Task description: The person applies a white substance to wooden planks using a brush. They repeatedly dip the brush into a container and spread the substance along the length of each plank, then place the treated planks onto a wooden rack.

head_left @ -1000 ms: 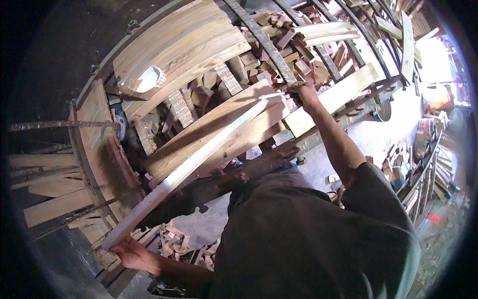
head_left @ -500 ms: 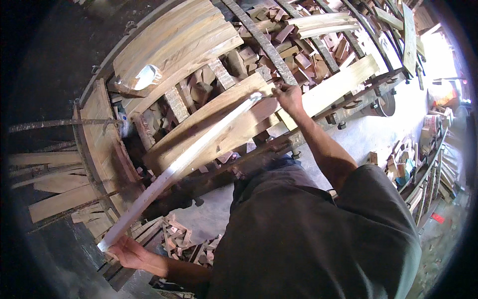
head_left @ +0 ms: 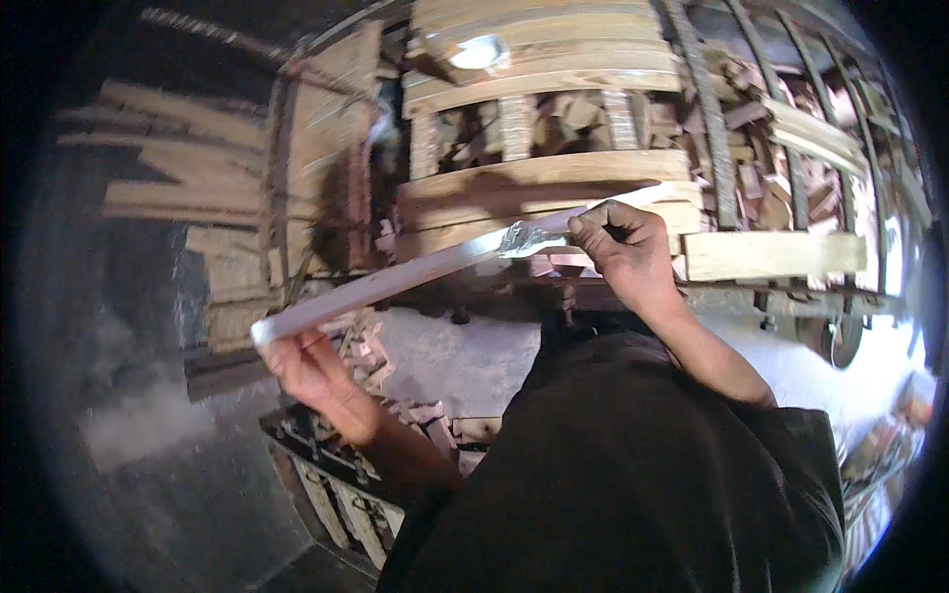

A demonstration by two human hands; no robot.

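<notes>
The left hand (head_left: 314,376) grips the left end of a long pale strip (head_left: 395,282), fingers closed around its lower side. The strip is raised in front of the rack (head_left: 708,119): its left end lies out past the near left corner, and its right end slants up over the boards (head_left: 544,170) along the near edge. The right hand (head_left: 633,255) is at the strip's right part, thumb and fingers bent toward each other beside a shiny patch (head_left: 524,239); whether they grip anything one cannot tell. Toward the far left corner of the rack lies a stack (head_left: 583,59) of wide boards, a white item (head_left: 479,52), too blurred to name, on top. A short board (head_left: 776,256) rests along the near edge, right of the hand. Offcuts (head_left: 776,203) show between the bars.
</notes>
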